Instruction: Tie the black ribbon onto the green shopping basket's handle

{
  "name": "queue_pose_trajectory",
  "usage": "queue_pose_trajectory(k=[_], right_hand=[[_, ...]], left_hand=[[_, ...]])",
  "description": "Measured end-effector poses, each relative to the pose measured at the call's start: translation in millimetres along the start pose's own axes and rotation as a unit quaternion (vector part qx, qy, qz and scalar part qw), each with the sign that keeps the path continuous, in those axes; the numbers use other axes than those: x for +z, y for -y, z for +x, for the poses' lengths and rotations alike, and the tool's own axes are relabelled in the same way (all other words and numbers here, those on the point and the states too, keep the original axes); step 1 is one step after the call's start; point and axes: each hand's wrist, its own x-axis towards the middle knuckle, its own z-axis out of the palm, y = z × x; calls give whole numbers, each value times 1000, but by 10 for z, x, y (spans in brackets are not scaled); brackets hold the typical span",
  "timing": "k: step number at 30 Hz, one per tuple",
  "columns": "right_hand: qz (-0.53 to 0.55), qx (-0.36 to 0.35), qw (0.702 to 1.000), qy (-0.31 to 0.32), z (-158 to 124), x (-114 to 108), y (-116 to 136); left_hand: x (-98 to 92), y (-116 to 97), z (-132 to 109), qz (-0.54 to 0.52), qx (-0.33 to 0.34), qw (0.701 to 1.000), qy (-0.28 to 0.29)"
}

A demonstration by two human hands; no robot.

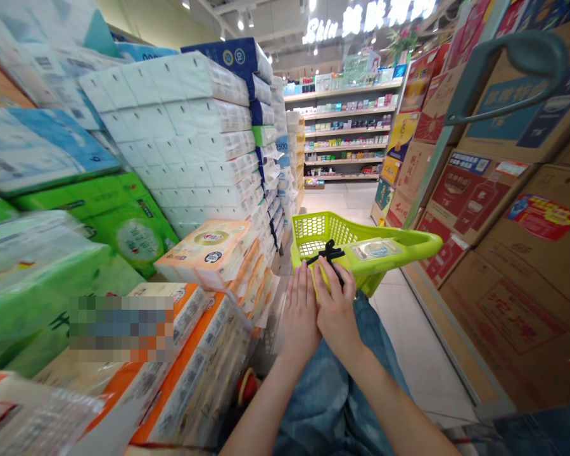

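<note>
A lime green plastic basket (313, 229) stands just ahead of me in a shop aisle. A black strap tied in a bow (329, 254) sits on its near rim. My left hand (300, 311) lies flat against that rim with its fingers stretched out and together. My right hand (336, 305) rests beside it, touching it, with the fingertips stretched onto the black strap. Neither hand holds anything that I can see. A flat clear-wrapped packet (375, 249) lies on the basket's wide green handle (420, 242). My blue denim clothing shows below the hands.
Stacked tissue packs (190, 126) fill the left side, with orange packs (204, 253) low and close. Cardboard boxes (527, 253) line the right. A teal handle (532, 54) juts in at the upper right. The tiled aisle floor (342, 196) runs to far shelves (346, 133).
</note>
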Motion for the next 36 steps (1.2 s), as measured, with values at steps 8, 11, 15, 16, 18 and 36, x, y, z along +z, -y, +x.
queue_pose_trajectory(k=[8, 11, 15, 16, 18, 36], right_hand=[[-46, 25, 998, -26, -22, -348, -687], [-50, 66, 995, -47, 10, -318, -636], [-27, 56, 998, -33, 12, -102, -233], [-17, 48, 998, -24, 6, -50, -132], [-2, 36, 999, -15, -9, 14, 1], [-35, 64, 997, -38, 5, -145, -314]], left_hand=[[-47, -74, 24, -28, -8, 1000, 0], [-31, -93, 25, -31, -13, 999, -1], [10, -78, 11, -24, -16, 1000, -2], [20, -67, 6, -15, -14, 1000, -3], [28, -42, -1, 1, -7, 1000, -2], [6, -77, 13, -24, -11, 1000, 3]])
